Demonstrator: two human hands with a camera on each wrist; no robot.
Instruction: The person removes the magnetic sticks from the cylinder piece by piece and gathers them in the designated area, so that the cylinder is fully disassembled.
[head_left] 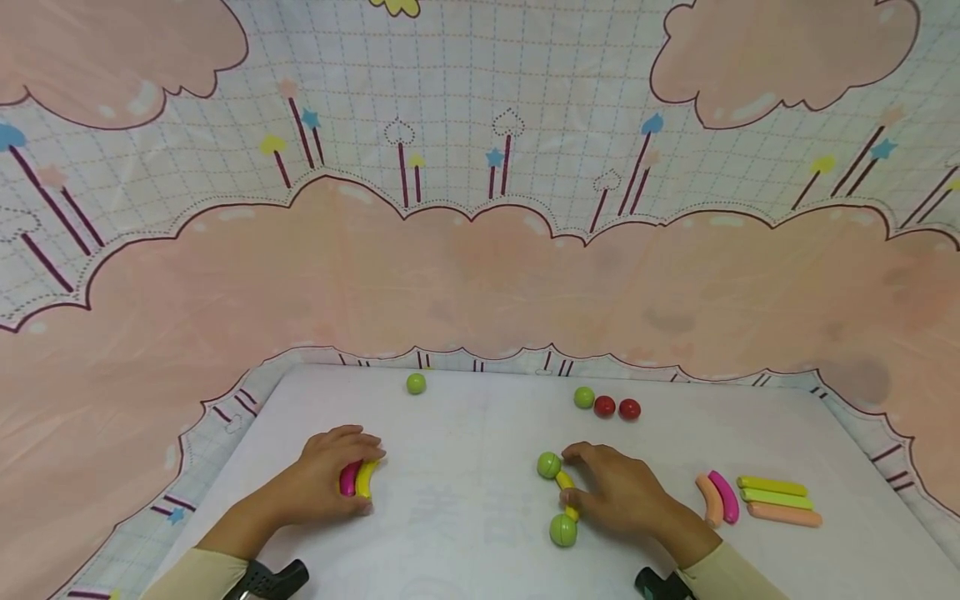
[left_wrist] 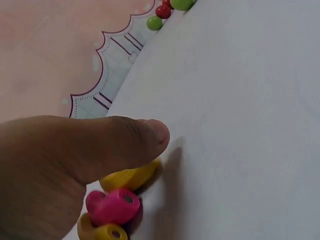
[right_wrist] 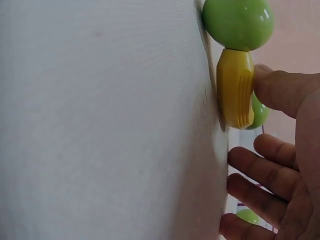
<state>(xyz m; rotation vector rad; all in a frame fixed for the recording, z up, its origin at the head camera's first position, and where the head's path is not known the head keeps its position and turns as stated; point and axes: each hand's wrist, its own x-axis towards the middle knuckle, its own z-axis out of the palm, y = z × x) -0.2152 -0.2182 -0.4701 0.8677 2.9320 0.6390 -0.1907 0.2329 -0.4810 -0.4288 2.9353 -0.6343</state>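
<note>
My left hand (head_left: 330, 475) curves around a small group of curved building sticks. Its fingers are at their far ends, its thumb at the near ends. A yellow curved stick (head_left: 365, 478) and a magenta curved stick (head_left: 348, 478) show there; the left wrist view shows another yellowish stick (left_wrist: 111, 232) beside them. My right hand (head_left: 618, 492) lies beside a yellow stick (right_wrist: 236, 90) joining two green balls, the far one (head_left: 549, 465) and the near one (head_left: 563, 530). Its thumb touches the stick, while the other fingers are spread apart from it, tips near the white surface.
Toward the back stand a lone green ball (head_left: 416, 383) and another green ball (head_left: 584, 397) next to two red balls (head_left: 604, 407). On the right lie an orange curved stick (head_left: 708, 501), a magenta one (head_left: 723, 497) and straight sticks (head_left: 776, 498). A white board (head_left: 465, 533) lies beneath.
</note>
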